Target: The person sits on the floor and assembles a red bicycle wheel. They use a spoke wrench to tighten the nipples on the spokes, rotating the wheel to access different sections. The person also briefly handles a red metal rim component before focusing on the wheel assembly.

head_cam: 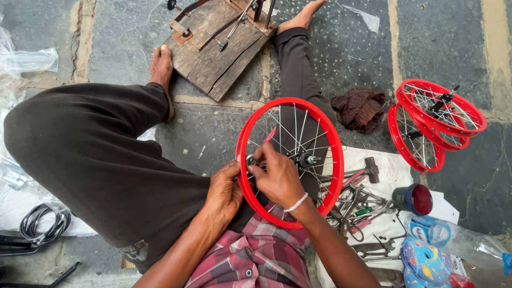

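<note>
Floor [458,32]: you sit on grey stone paving, pale joints running through it.
Light: even daylight.
Furniture: worn wooden board [213,48] beyond the grip.

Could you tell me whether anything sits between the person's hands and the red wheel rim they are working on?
Nothing visible does. The left hand and right hand already rest on the red wheel rim, fingers at its left edge among the spokes.

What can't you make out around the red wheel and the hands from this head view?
- The small part at the right hand's fingertips: too small, covered by fingers.
- Left hand grip on the red wheel rim: palm side hidden.
- Rim's near edge: hidden behind the right wrist.
- Tools on the white sheet: tangled, too small to sort.
- Plastic bottle: cut off by the right edge.
</note>
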